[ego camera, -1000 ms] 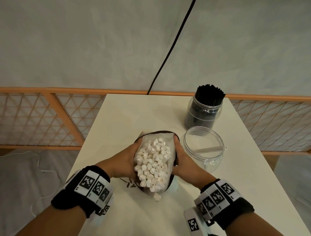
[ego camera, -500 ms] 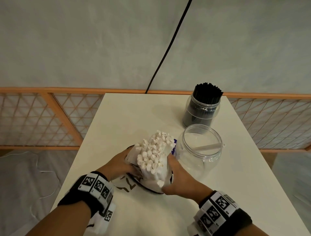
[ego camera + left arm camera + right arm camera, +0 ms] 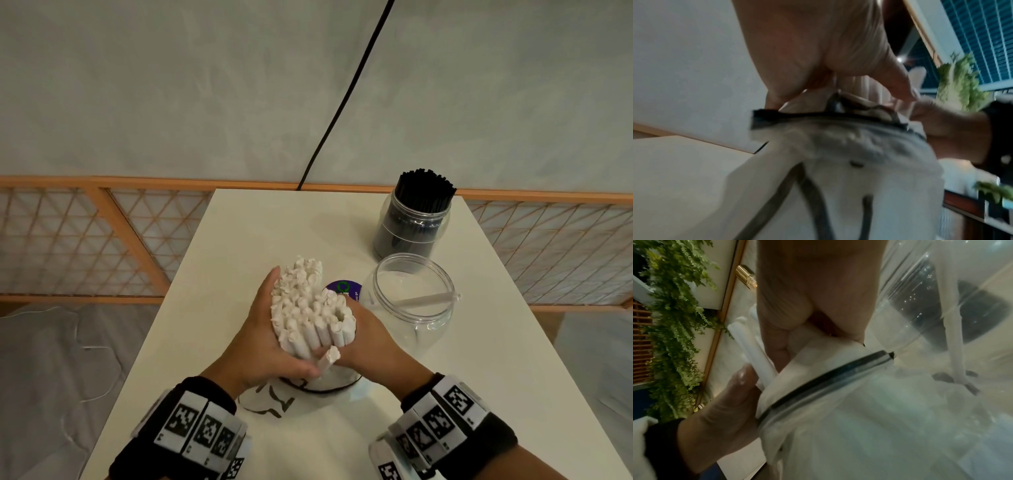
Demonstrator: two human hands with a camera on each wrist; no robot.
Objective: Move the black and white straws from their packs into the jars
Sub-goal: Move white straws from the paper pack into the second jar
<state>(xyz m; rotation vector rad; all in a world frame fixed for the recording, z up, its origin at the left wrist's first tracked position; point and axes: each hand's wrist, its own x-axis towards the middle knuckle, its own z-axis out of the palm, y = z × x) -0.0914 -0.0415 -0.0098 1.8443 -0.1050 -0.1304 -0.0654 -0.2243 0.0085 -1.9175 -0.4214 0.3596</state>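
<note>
A thick bundle of white straws [image 3: 305, 305] stands out of its white pack [image 3: 329, 383], which has a black rim and sits low on the table. My left hand [image 3: 270, 342] grips the bundle from the left, thumb across its base. My right hand [image 3: 370, 342] holds the pack at its rim on the right side. In the right wrist view the straws [image 3: 756, 350] rise above the pack rim [image 3: 828, 381]. One straw [image 3: 329, 358] sticks out loose toward me. Right of my hands stands the clear jar [image 3: 445, 284] with one white straw [image 3: 424, 299] inside.
A second jar [image 3: 411, 226] packed with black straws stands behind the clear one, near the table's far right. The cream table [image 3: 239, 240] has an orange lattice fence [image 3: 102, 240] behind and beside it. A black cable [image 3: 342, 102] runs up the wall.
The pack has slid down the bundle, so more of the white straws stand bare. My left hand moved from the pack's side up onto the straws. The bundle now tilts away from me.
</note>
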